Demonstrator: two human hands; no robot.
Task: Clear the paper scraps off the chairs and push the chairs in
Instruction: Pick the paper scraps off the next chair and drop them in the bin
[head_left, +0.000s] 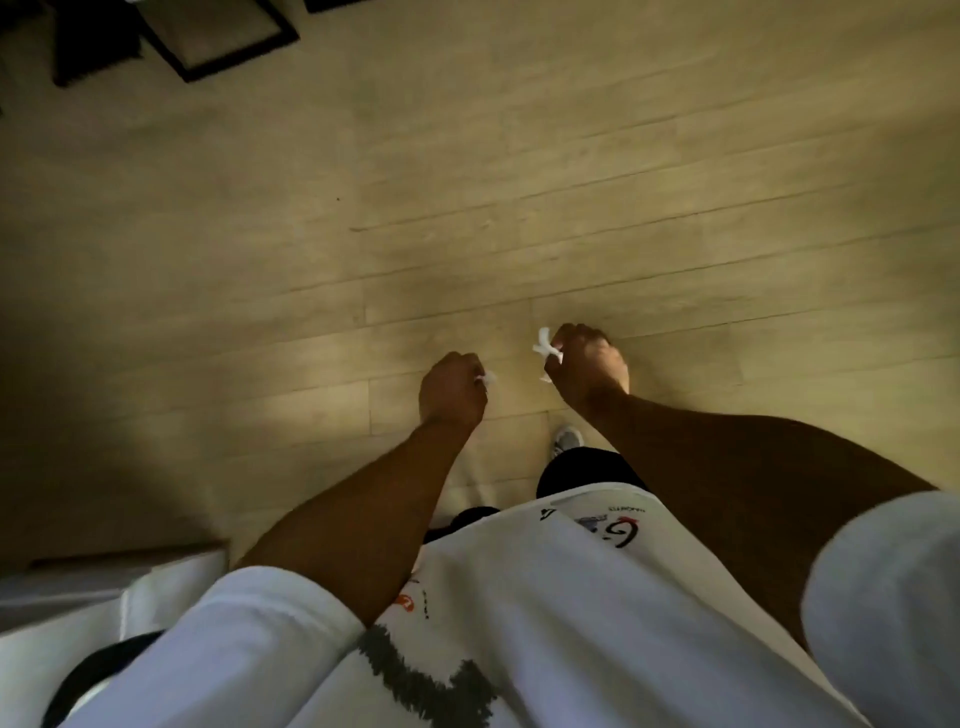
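I look straight down at a pale wooden floor. My left hand (451, 388) is closed into a fist and grips a small white paper scrap (487, 379) that peeks out at its right side. My right hand (589, 364) is also closed and holds white paper scraps (545, 349) that stick out to the left of its fingers. Both hands hang in front of my body, apart from each other, above the floor. Dark chair legs (208, 47) show at the top left corner; the seats are out of view.
The wooden floor (519, 182) stretches ahead of me. A white object with a brown edge (104, 577) sits at the lower left. My shoe (566, 439) shows below the right hand.
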